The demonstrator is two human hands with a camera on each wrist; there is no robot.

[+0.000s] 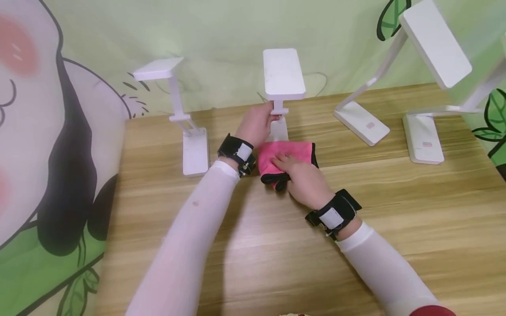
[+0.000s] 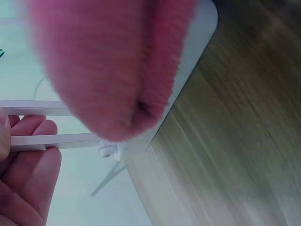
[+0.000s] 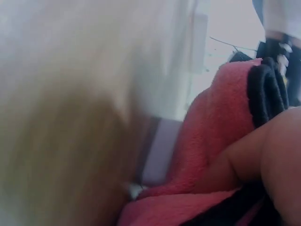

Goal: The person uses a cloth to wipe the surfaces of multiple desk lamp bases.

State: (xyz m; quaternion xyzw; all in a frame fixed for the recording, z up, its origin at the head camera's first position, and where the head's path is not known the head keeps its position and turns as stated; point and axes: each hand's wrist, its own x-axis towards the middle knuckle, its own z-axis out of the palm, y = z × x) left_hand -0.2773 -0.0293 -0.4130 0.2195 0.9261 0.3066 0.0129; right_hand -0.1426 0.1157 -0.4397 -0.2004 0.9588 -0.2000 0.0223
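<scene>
A white desk lamp stands near the wall in the middle of the head view. My left hand grips its stem just under the lamp head. In the left wrist view, its fingers wrap the two thin bars of that stem. A pink cloth with black edging covers the front of the lamp's base. My right hand holds the cloth there, fingers over its top. Folds of the cloth hide part of that hand in the right wrist view.
Another white lamp stands to the left on the wooden table. To the right are two more lamps, one with its base turned at an angle, the other base nearer the edge. A panda-patterned wall covering rises behind.
</scene>
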